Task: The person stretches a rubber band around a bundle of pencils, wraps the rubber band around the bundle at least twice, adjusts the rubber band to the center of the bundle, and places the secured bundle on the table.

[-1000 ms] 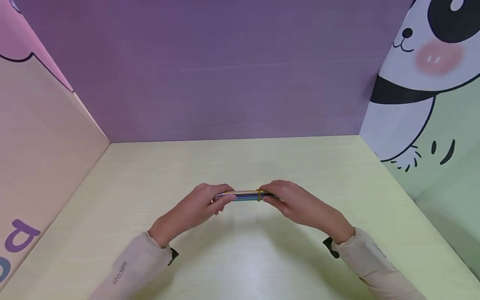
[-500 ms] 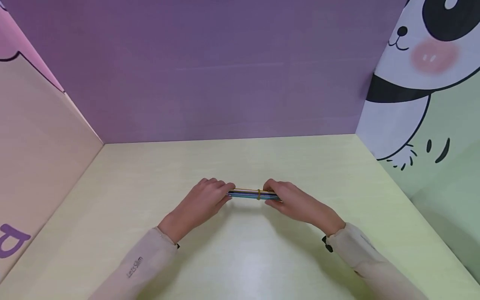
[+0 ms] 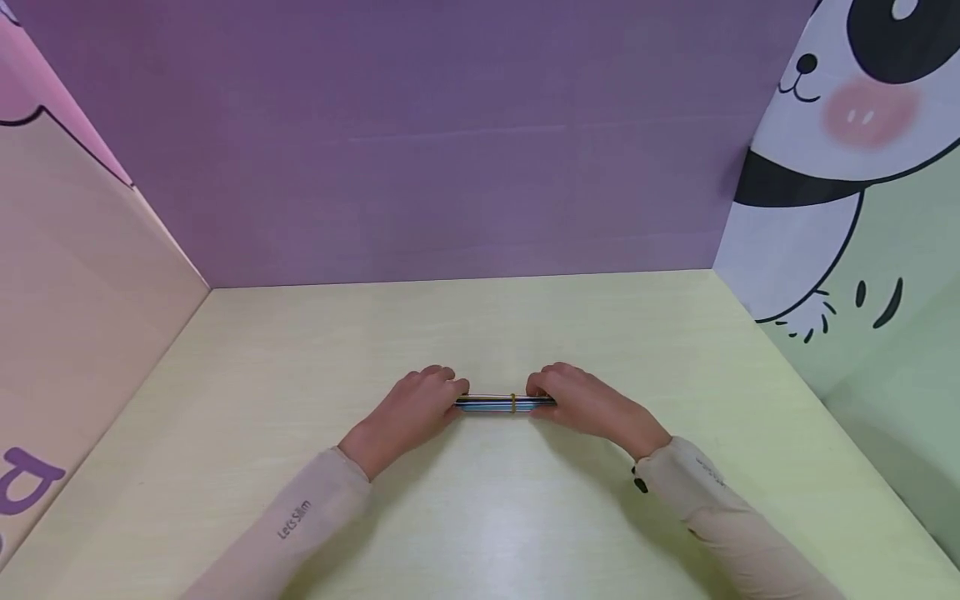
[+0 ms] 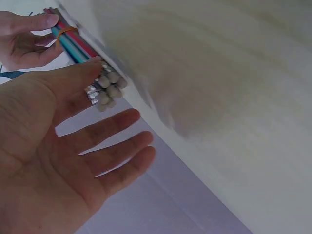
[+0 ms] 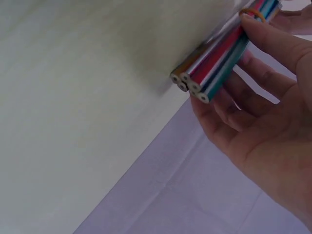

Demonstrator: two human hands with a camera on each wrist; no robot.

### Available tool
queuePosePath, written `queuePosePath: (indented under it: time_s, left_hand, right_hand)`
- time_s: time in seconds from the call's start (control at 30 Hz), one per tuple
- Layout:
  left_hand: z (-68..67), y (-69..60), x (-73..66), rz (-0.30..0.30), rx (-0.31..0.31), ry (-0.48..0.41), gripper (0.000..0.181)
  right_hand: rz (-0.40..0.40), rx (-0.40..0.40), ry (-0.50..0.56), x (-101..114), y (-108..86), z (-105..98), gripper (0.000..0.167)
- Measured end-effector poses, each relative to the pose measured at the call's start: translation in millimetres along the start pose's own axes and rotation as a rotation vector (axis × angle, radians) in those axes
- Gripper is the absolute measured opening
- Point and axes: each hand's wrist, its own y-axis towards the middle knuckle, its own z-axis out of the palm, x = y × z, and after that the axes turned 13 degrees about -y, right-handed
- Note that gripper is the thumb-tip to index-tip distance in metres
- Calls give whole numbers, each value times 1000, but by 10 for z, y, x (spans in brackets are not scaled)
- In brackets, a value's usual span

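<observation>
A bundle of pencils (image 3: 487, 405) in several colours lies level between my two hands, bound by a yellowish rubber band (image 3: 513, 403) nearer its right end. My left hand (image 3: 408, 419) pinches the eraser end with thumb and forefinger. In the left wrist view its other fingers (image 4: 122, 156) stretch out loosely, and the pale erasers (image 4: 111, 87) show past the thumb. My right hand (image 3: 592, 406) grips the other end, its thumb (image 5: 265, 36) by the band and fingers beneath. Flat, unsharpened pencil ends (image 5: 195, 87) stick out there. The bundle is on or just above the table; I cannot tell which.
The pale wooden table (image 3: 480, 333) spreads around both hands. A purple panel (image 3: 465, 142) stands at the back. Side panels with cartoon prints close in the left (image 3: 82, 250) and the right (image 3: 885, 242).
The bundle has come lower in the head view, with both hands moving along with it. My left hand has shifted its hold at the eraser end, baring more of the pencils' right side.
</observation>
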Motion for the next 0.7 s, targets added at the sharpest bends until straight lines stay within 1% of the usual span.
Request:
queuePosePath:
  time_s: [0.13, 0.27, 0.33, 0.4, 0.47, 0.57, 0.63, 0.7]
  left_hand:
    - [32, -46, 1, -54, 41, -84, 16]
    - [26, -99, -2, -94, 74, -176, 26]
    - [16, -123, -3, -100, 86, -206, 33]
    - [8, -145, -8, -107, 98, -229, 40]
    - [1, -166, -12, -108, 109, -236, 45]
    - [-4, -222, -26, -106, 103, -219, 52]
    - [-19, -285, -47, -105, 86, -198, 55]
    - [-37, -366, -66, -110, 64, -172, 59]
  right_hand:
    - [-7, 16, -1, -1, 10, 22, 8]
    - [29, 38, -7, -28, -26, 20, 11]
    - [52, 47, -21, -46, -56, 14, 15]
    - [72, 45, -38, -57, -98, 12, 23]
    - [74, 22, -94, -66, -148, 24, 34]
    - [71, -24, -167, -71, -248, 62, 52]
    - [73, -66, -202, -78, -331, 86, 58]
    - [78, -111, -197, -94, -427, 88, 60]
